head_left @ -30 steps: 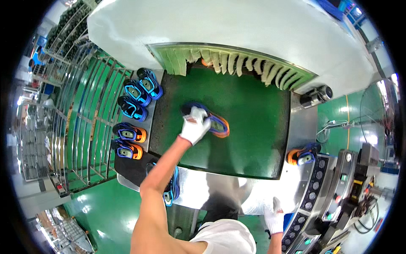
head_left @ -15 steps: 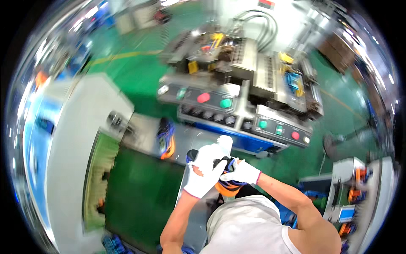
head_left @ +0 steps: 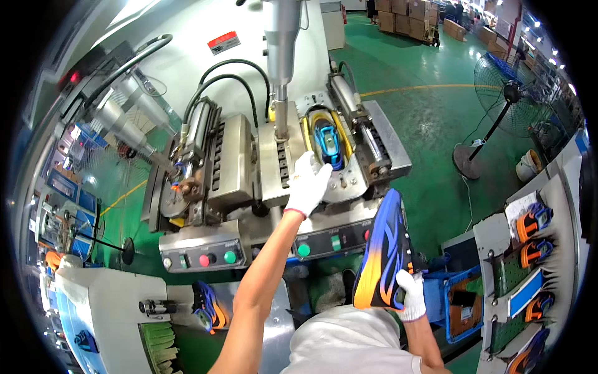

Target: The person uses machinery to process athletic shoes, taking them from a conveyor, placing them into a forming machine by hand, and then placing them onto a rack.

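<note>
My left hand (head_left: 308,186), in a white glove, reaches forward over the machine with its fingers apart and nothing held in it. It is right beside a blue shoe-shaped piece (head_left: 328,144) seated in a yellow-edged mould on the machine's right station; whether the thumb touches it I cannot tell. At my right side, my gloved right hand (head_left: 411,298) grips a sneaker (head_left: 381,258) by its heel end. That sneaker is blue, orange and black, tilted toe up, its sole side facing left.
Control panels (head_left: 333,243) with coloured buttons run along the machine's front. A vertical cylinder (head_left: 281,56) hangs above it. Another sneaker (head_left: 210,306) lies on the metal bench at left. Several shoes stand on the rack (head_left: 498,293) at right, near a blue crate (head_left: 464,305). A fan (head_left: 479,146) stands beyond.
Both hands were together on a sneaker before my body. Now the left has reached forward to the machine, and the right holds the sneaker out to the right. The view has shifted toward the machine.
</note>
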Action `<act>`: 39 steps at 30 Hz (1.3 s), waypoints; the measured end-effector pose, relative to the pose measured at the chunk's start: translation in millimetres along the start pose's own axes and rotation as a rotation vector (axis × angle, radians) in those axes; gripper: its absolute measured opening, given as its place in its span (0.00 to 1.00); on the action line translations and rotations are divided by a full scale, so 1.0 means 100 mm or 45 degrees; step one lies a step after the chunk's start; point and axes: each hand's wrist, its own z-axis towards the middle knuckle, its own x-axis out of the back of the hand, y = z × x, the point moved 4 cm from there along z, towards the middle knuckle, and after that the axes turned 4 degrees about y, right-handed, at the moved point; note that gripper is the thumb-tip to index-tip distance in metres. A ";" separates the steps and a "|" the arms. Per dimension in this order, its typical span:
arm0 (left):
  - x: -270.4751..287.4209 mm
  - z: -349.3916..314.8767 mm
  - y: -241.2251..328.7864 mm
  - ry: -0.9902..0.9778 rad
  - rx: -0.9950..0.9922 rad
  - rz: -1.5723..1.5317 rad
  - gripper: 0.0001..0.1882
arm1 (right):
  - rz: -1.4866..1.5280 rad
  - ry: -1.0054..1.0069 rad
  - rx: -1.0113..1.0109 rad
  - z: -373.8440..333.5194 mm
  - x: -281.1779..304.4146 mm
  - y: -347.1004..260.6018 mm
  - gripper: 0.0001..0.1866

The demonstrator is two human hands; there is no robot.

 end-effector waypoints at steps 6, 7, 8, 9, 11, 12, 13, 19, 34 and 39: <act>-1.10 1.28 -0.25 0.132 0.304 0.468 0.40 | -0.001 0.459 0.060 -0.14 0.57 -0.28 0.27; -1.17 1.42 -0.58 0.164 0.232 0.556 0.40 | -0.019 0.456 -0.082 -0.20 0.59 -0.31 0.28; -1.33 1.48 -0.68 0.123 0.290 0.587 0.39 | -0.047 0.479 -0.198 -0.26 0.64 -0.37 0.28; -1.41 1.55 -0.68 0.092 0.318 0.628 0.38 | -0.175 0.585 -0.273 -0.30 0.63 -0.41 0.22; -1.46 1.71 -0.61 0.022 0.371 0.692 0.36 | -0.244 0.584 -0.227 -0.17 0.55 -0.46 0.26; -1.47 1.79 -0.60 0.020 0.347 0.686 0.33 | -0.304 0.556 -0.162 -0.09 0.54 -0.47 0.26; -1.45 1.79 -0.65 -0.048 0.413 0.503 0.32 | -0.175 0.639 0.010 0.01 0.56 -0.36 0.30; -0.37 1.70 -0.52 -0.040 0.316 0.228 0.30 | -0.582 0.357 0.214 0.65 0.27 -0.45 0.24; 2.08 -3.34 -0.72 0.097 1.038 0.052 0.40 | -2.139 -0.260 0.984 4.68 -2.51 0.37 0.18; 2.14 -4.16 -1.17 0.377 1.441 0.446 0.43 | -2.280 -0.437 0.877 4.95 -2.44 0.21 0.17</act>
